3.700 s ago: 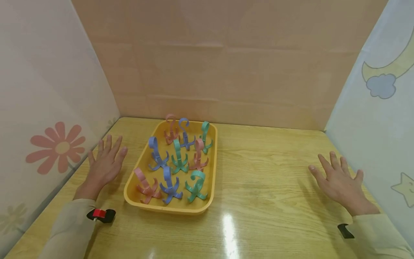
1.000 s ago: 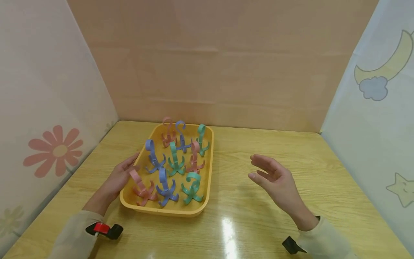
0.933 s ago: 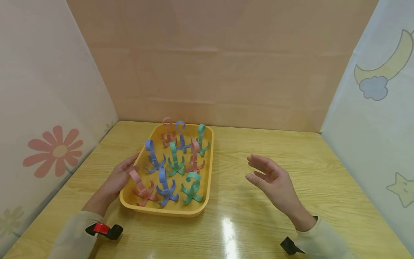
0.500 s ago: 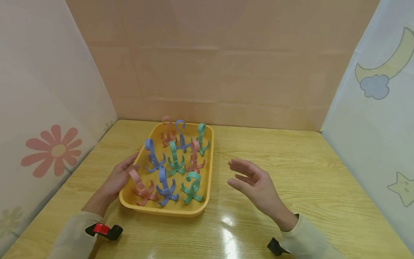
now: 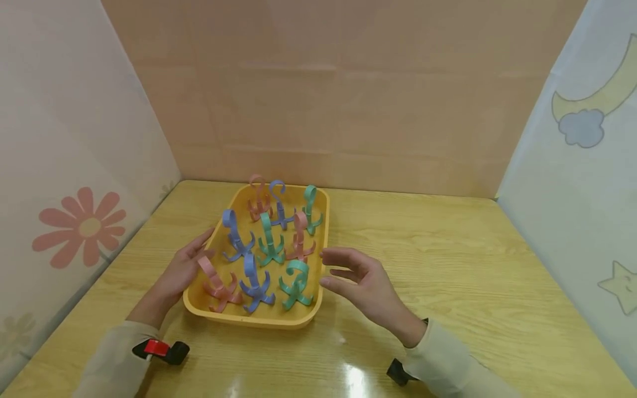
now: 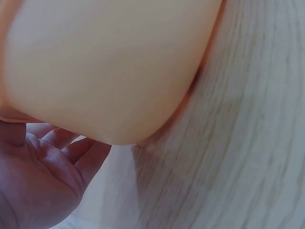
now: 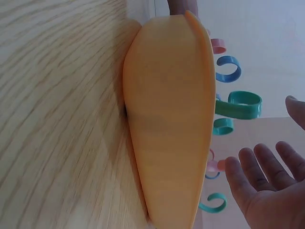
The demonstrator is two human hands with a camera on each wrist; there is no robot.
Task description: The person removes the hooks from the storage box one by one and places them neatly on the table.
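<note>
A yellow plastic tray [image 5: 249, 319] stands left of centre on the table, its outer wall [image 7: 167, 105] large in the right wrist view. In it stand several four-armed hanging hooks, among them a pink one [image 5: 225, 294], a blue one [image 5: 258, 294] and a green one [image 5: 296, 296]. My left hand [image 5: 181, 271] grips the tray's left side, thumb over the rim; the left wrist view has its fingers [image 6: 88, 157] against the tray's outside. Beside the right rim is my right hand [image 5: 365, 287], thumb and fingers spread apart and nothing held.
The wood table [image 5: 448, 276] extends to the right of the tray. A plain brown backdrop [image 5: 348, 110] closes the far edge. Pale side walls carry a printed flower [image 5: 89, 227] at left and a moon [image 5: 604, 102] at right.
From flat on the table's left, my left hand has come to the tray and taken its rim. My right hand has moved leftward from the far right to the tray's right rim.
</note>
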